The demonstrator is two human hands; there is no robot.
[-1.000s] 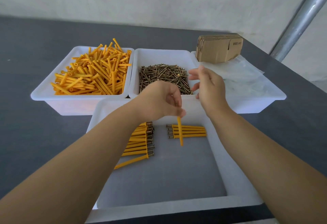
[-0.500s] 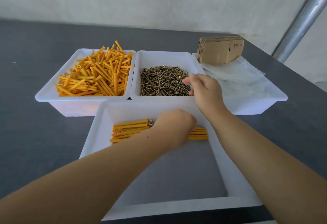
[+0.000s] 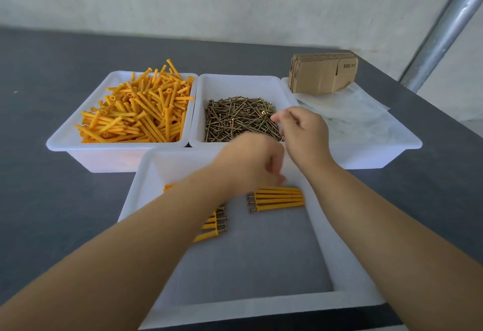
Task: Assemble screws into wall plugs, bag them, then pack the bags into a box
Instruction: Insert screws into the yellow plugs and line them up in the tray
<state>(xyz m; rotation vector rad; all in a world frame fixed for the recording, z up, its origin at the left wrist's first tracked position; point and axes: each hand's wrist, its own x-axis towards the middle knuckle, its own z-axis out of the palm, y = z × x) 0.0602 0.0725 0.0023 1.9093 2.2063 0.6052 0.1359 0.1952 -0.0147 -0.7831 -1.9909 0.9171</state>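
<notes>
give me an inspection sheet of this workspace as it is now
surface: dark grey table.
job's things: orange wall plugs heaped in left tray; screws in middle tray; assembled plugs in two groups in near tray; clear bags in right tray; flat cardboard boxes stacked behind them.
clutter: nothing seen.
grippers: right hand over the screws, fingers curled; left hand blurred over near tray, grip unclear.
cables: nothing seen.
surroundings: pale wall, metal pole at right.
</notes>
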